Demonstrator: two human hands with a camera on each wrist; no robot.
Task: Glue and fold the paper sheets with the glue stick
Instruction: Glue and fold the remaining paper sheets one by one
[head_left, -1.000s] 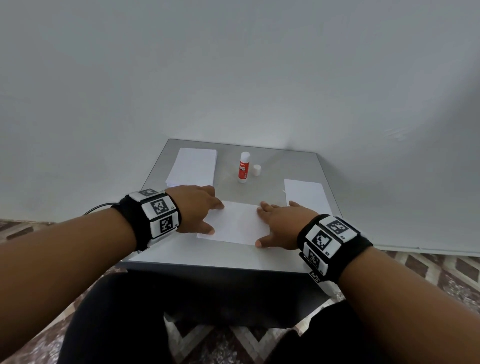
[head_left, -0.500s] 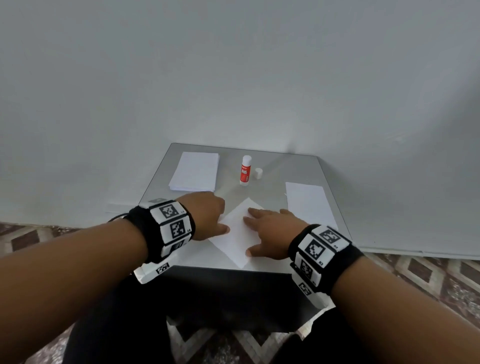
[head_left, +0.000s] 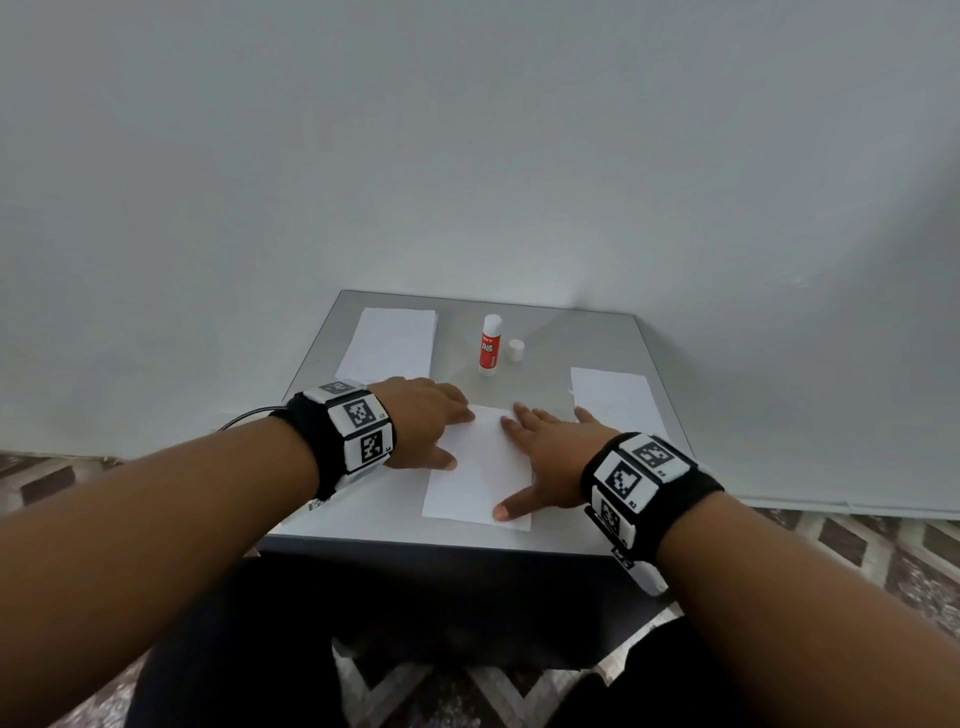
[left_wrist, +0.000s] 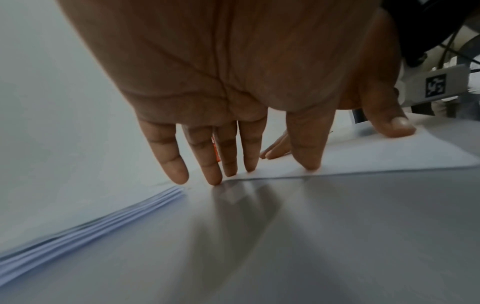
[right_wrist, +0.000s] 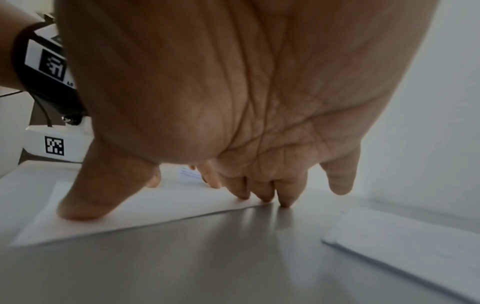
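A white paper sheet (head_left: 475, 475) lies lengthwise toward me near the front edge of the grey table (head_left: 550, 358). My left hand (head_left: 426, 428) rests flat on the sheet's left edge, fingers straight (left_wrist: 249, 152). My right hand (head_left: 545, 457) lies spread on its right side, thumb pressing near the front corner (right_wrist: 85, 205). The same sheet (left_wrist: 363, 156) shows under the left fingertips, and as a white sheet (right_wrist: 155, 207) under the right hand. An uncapped red-and-white glue stick (head_left: 489, 345) stands at the back centre, its white cap (head_left: 516, 351) beside it.
A stack of white sheets (head_left: 390, 345) sits at the back left, its layered edge (left_wrist: 91, 228) close to my left hand. Another white paper (head_left: 613, 397) lies at the right, seen also as the paper (right_wrist: 405, 236) beside my right hand. White wall behind; patterned floor below.
The sheet has turned under both hands from lying crosswise, through a diagonal, to lying lengthwise toward me. Both hands stayed flat on it.
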